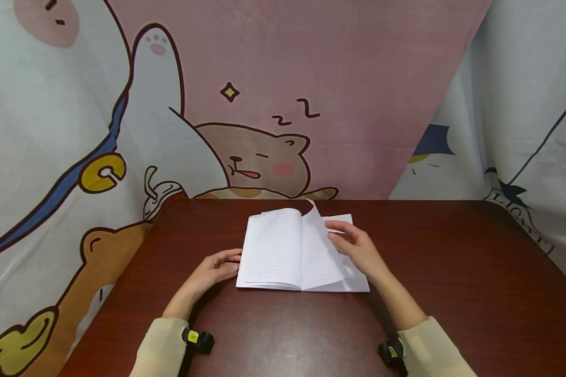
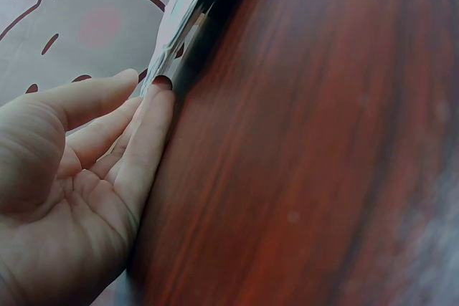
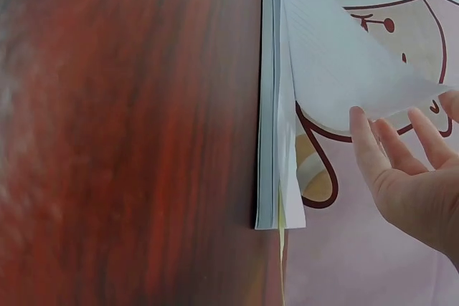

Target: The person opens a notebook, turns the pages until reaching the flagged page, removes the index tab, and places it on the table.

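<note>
An open notebook (image 1: 273, 251) with lined white pages lies on the brown table. One page (image 1: 322, 251) on its right half stands partly raised, its top corner curling upward; the same raised page (image 3: 344, 48) slants across the right wrist view. My right hand (image 1: 358, 248) is at that page's right side, fingers extended and touching or very near it. In the right wrist view, the right hand's fingers (image 3: 369, 152) are spread along the page's edge. My left hand (image 1: 217, 269) rests at the notebook's left edge. Its fingertips touch the edge in the left wrist view, with the thumb (image 2: 93, 98) apart.
The wood-grain table (image 1: 453, 262) extends on both sides of the notebook. A cartoon-printed cloth (image 1: 358, 104) hangs behind it. A thin yellowish ribbon (image 3: 281, 249) hangs from the notebook's end. Black wrist cameras (image 1: 200, 340) sit at both cuffs.
</note>
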The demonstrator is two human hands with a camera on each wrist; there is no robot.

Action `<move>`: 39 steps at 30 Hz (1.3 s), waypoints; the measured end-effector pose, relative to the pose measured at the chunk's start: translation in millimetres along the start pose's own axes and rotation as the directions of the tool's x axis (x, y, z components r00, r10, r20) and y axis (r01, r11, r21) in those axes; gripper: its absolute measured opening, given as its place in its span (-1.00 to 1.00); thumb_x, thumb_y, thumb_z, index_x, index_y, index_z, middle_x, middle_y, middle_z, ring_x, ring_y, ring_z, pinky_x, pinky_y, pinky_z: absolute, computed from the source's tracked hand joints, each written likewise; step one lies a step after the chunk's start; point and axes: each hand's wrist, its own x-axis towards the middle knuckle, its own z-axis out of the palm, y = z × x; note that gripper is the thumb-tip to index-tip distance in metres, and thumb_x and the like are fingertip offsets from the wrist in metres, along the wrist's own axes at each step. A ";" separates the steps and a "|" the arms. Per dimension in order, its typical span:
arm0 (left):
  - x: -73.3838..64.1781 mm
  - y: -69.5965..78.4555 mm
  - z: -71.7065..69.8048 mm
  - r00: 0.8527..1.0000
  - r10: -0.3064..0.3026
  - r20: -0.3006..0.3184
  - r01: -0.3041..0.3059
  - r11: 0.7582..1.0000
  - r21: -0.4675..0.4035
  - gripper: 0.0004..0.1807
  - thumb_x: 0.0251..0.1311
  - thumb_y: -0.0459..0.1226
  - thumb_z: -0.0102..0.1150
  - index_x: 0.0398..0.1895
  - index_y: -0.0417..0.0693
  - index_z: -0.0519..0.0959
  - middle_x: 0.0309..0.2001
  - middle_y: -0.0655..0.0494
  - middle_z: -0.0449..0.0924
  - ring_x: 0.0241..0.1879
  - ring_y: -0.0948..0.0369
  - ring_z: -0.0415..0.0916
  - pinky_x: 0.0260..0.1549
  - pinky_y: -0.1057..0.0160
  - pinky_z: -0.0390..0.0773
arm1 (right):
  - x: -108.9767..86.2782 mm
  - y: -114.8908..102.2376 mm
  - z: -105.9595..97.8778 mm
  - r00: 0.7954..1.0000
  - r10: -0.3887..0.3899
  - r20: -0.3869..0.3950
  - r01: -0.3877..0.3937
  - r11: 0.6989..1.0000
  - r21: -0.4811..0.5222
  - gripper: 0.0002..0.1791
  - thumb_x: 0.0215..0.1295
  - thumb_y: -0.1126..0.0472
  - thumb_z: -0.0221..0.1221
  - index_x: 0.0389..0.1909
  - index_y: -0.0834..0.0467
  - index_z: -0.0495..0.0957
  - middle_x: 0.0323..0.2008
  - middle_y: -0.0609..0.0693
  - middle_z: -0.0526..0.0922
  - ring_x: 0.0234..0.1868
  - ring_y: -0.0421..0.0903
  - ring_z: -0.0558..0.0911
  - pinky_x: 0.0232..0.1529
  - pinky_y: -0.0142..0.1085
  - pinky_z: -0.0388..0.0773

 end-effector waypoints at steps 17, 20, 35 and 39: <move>-0.6 1.3 0.5 1.000 -0.008 0.005 0.008 1.000 -0.008 -0.41 0.39 -0.35 0.13 0.44 -0.29 0.27 0.29 -0.35 0.39 0.01 0.37 0.58 0.03 0.39 0.62 | 1.3 10.1 17.0 0.985 -0.061 0.160 0.061 0.998 0.004 -0.58 0.48 0.26 0.07 0.28 0.33 0.45 0.44 0.34 0.23 0.34 0.39 0.38 0.08 -0.05 0.66; -0.7 1.0 0.6 1.000 -0.004 0.005 0.004 1.000 -0.008 -0.41 0.39 -0.35 0.13 0.44 -0.29 0.28 0.28 -0.35 0.39 0.01 0.37 0.58 0.03 0.39 0.62 | 1.0 10.3 20.9 0.982 -0.067 0.178 0.074 0.997 -0.035 -0.58 0.48 0.22 0.09 0.28 0.28 0.48 0.42 0.31 0.29 0.33 0.38 0.40 0.08 -0.11 0.67; -0.9 -0.5 -0.1 1.000 0.014 0.015 -0.013 1.000 -0.017 -0.39 0.37 -0.32 0.17 0.43 -0.30 0.29 0.28 -0.35 0.39 0.01 0.38 0.58 0.04 0.38 0.62 | 2.3 11.6 44.4 0.940 -0.051 0.336 0.115 0.978 -0.174 -0.60 0.47 0.18 0.10 0.27 0.19 0.50 0.38 0.25 0.41 0.32 0.31 0.46 0.32 0.16 0.42; -0.9 -0.5 -0.3 1.000 0.017 0.017 -0.017 1.000 -0.022 -0.39 0.37 -0.32 0.17 0.43 -0.30 0.28 0.28 -0.36 0.39 0.01 0.38 0.58 0.04 0.39 0.62 | 2.1 11.6 48.2 0.927 -0.050 0.372 0.126 0.975 -0.183 -0.60 0.46 0.18 0.12 0.24 0.22 0.52 0.38 0.28 0.39 0.35 0.32 0.44 0.34 0.15 0.40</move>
